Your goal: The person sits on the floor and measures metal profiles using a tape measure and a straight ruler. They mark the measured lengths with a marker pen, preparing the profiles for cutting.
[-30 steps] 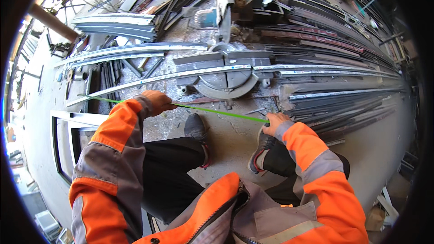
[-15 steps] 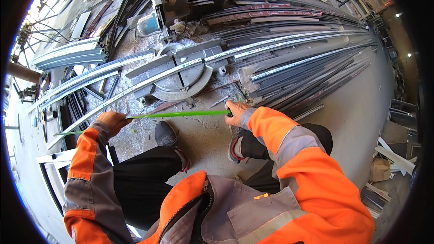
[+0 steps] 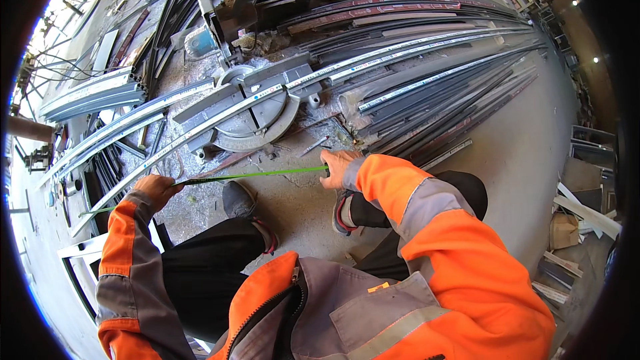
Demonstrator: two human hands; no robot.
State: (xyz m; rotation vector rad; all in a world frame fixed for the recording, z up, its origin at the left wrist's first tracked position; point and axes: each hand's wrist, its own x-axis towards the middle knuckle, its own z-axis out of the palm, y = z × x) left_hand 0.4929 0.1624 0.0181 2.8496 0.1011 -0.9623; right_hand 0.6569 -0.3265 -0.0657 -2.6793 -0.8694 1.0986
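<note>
A green tape measure blade (image 3: 273,173) is stretched between my hands, above the floor and in front of my shoes. My left hand (image 3: 157,191) pinches the blade, and a stretch of it runs on past that hand to the left. At the other end, my right hand (image 3: 340,168) is closed round the tape measure; its case is mostly hidden by the fingers. Just beyond my hands, a long pale metal profile (image 3: 200,132) lies slantwise across the round base of a mitre saw (image 3: 267,117).
Bundles of dark metal strips (image 3: 433,110) spread over the floor at the right. Grey profiles (image 3: 97,97) are stacked at the left. A white frame (image 3: 80,253) lies beside my left leg. Cardboard and offcuts (image 3: 565,230) sit at the far right.
The tape blade has turned and now looks thinner, partly dark near my left hand. Both hands keep their grip. The whole view has shifted slightly.
</note>
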